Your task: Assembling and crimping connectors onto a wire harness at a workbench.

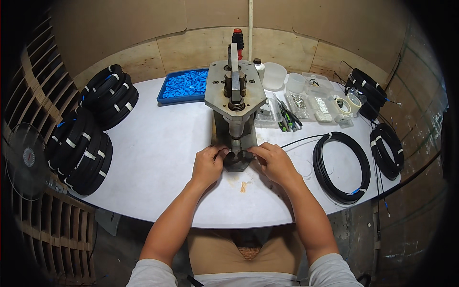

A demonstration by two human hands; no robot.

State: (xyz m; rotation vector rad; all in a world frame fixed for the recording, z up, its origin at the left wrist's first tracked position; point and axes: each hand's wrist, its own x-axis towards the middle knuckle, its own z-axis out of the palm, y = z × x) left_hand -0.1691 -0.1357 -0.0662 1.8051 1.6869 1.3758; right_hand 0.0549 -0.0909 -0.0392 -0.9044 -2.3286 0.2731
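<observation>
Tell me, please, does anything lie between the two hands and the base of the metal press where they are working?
Nothing visible does. The left hand and right hand both already touch the base of the metal press, fingertips meeting at its foot. What they pinch there is too small to tell.

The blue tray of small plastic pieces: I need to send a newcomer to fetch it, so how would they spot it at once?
Start at the grey metal hand press standing mid-table on the white table. Just left of its top plate, at the table's far edge, lies the shallow blue tray. It alone is bright blue; the neighbouring stacked coils of black cable are dark and round.
</observation>
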